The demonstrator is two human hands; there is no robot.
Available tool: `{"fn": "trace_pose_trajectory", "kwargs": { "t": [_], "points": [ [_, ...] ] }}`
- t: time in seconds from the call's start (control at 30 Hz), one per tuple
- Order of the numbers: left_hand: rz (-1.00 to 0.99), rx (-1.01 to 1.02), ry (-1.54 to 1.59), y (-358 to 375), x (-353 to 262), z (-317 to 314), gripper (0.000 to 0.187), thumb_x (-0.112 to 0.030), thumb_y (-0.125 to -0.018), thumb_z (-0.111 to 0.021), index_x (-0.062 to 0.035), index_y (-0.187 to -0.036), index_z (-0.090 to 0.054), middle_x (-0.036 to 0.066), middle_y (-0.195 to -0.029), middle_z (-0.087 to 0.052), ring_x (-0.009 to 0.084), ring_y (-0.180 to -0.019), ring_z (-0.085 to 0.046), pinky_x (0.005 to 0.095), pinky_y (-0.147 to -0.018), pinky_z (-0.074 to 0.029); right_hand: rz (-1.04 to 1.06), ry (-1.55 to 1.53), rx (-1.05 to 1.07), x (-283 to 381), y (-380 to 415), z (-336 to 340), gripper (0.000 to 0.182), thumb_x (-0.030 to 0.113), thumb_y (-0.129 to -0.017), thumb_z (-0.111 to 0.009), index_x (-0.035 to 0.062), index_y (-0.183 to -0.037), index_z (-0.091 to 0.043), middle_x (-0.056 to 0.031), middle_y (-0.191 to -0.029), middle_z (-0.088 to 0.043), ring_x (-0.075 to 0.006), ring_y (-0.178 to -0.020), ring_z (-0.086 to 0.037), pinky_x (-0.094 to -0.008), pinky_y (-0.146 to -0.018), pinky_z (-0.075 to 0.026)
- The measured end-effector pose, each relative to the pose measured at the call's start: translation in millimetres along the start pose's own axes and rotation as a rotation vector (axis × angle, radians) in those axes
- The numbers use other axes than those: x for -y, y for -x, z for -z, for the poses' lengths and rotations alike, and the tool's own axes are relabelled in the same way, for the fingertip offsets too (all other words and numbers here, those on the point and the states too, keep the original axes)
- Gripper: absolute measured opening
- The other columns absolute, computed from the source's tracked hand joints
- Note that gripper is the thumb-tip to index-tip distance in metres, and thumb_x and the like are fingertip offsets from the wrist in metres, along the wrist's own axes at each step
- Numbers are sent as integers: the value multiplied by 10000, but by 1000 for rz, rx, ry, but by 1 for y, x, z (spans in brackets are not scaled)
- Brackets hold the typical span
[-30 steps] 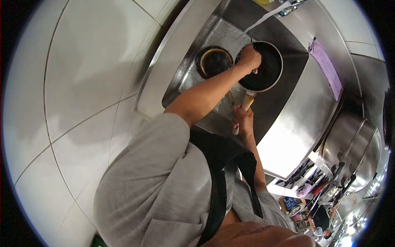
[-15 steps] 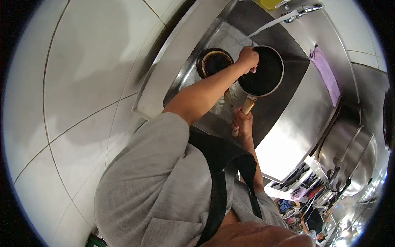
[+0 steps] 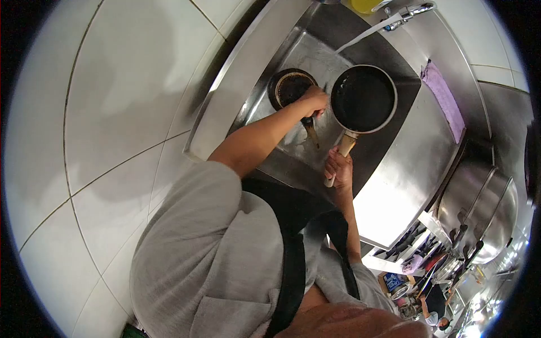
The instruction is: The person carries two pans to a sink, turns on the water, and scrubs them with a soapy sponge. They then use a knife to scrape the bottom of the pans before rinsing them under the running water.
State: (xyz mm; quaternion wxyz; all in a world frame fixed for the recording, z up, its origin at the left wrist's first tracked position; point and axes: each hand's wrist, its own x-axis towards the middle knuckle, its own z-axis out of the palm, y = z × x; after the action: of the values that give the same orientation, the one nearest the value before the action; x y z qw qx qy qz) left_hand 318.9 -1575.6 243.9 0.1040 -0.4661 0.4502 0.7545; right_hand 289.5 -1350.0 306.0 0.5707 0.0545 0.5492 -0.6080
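My right hand (image 3: pixel 338 169) is wrapped round the pale, scorched handle (image 3: pixel 348 143) of a black frying pan (image 3: pixel 363 98), keeping it tilted with its dark inside facing me. My left hand (image 3: pixel 314 102) is closed, its fingers curled under, between this pan and a second one; what it holds, if anything, I cannot tell. The second, smaller pan (image 3: pixel 291 87) has a browned, crusted ring and lies in the steel sink (image 3: pixel 298 149), partly behind my left hand. Its worn handle (image 3: pixel 310 132) points toward me.
Water (image 3: pixel 360 39) runs from the tap (image 3: pixel 414 11) into the sink. A purple cloth (image 3: pixel 444 101) lies along the right ledge. Beyond the steel counter (image 3: pixel 394 186) hangs or stands a big metal pot (image 3: pixel 479 208). Another person (image 3: pixel 434 304) is far off at lower right.
My left hand has moved left, off the held pan's inside and over toward the smaller pan. The held pan has shifted slightly right, with my right hand still gripping its handle.
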Motion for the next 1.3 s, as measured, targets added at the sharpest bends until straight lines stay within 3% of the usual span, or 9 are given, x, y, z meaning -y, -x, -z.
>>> {"fn": "trace_pose_trajectory", "kwargs": {
  "t": [0.13, 0.37, 0.67, 0.8, 0.93, 1.07, 1.17, 1.2, 1.3],
  "points": [
    [-181, -140, 393, 12, 11, 13, 579, -62, -909, -398, -60, -1444, -180, 86, -702, -524, 170, -475, -492, 341, -375, -441, -60, -244, 108, 1, 6, 19, 53, 77, -863, -574, 105, -905, -561, 55, -497, -381, -62, -326, -345, -229, -282, -301],
    [-278, -52, 397, 39, -21, -9, 647, -13, -872, -439, -20, -1449, -147, 93, -723, -526, 178, -460, -497, 345, -358, -454, -90, -266, 148, 0, 3, 18, 82, 74, -851, -574, 121, -918, -563, 56, -498, -371, -65, -316, -331, -237, -278, -300],
    [-489, -405, -244, 15, -76, -65, 541, -50, -891, -447, 76, -1361, -210, 296, -1008, -605, 287, -453, -615, 401, -370, -504, -110, -32, 88, -2, -1, -11, 57, 83, -863, -559, 121, -883, -522, 45, -518, -394, -63, -358, -363, -244, -306, -310],
    [-329, -332, -14, 0, -68, -18, 554, -39, -877, -442, 71, -1377, -230, 303, -980, -603, 289, -489, -621, 379, -479, -550, -117, -49, 103, -2, -9, -4, 47, 79, -872, -550, 114, -880, -519, 44, -517, -391, -60, -353, -358, -230, -307, -300],
    [-717, -543, -407, -23, -77, -64, 529, -23, -873, -446, 39, -1365, -261, 269, -871, -630, 302, -463, -605, 361, -388, -503, -212, -56, 143, -3, -16, -24, 55, 79, -871, -560, 113, -883, -518, 51, -508, -364, -59, -337, -333, -229, -297, -290],
    [-420, -543, -125, 2, -83, 8, 513, -69, -867, -473, 38, -1349, -335, 313, -989, -603, 339, -679, -660, 432, -667, -535, -219, -131, 232, -1, -21, -20, 65, 88, -866, -580, 117, -881, -524, 57, -505, -355, -58, -333, -325, -234, -287, -274],
    [-866, -708, -696, -36, -58, -4, 472, -52, -870, -460, 48, -1323, -372, 304, -1021, -596, 390, -855, -637, 457, -782, -504, -240, -184, 325, 10, -36, -22, 61, 92, -872, -579, 116, -877, -523, 57, -500, -352, -57, -332, -331, -234, -282, -269],
    [-929, -510, -598, -5, -65, -16, 467, -46, -873, -449, 55, -1323, -375, 287, -1031, -592, 425, -966, -584, 483, -840, -469, -276, -209, 285, 12, -41, -22, 54, 88, -880, -560, 109, -879, -511, 59, -496, -349, -50, -325, -322, -228, -275, -261],
    [-833, -525, -671, -7, -81, 22, 504, -60, -880, -443, 21, -1368, -344, 291, -1081, -578, 420, -997, -580, 480, -865, -459, -310, -207, 388, 30, -37, -19, 51, 82, -886, -549, 103, -891, -503, 62, -495, -349, -45, -315, -309, -221, -269, -252]
  ]
}}
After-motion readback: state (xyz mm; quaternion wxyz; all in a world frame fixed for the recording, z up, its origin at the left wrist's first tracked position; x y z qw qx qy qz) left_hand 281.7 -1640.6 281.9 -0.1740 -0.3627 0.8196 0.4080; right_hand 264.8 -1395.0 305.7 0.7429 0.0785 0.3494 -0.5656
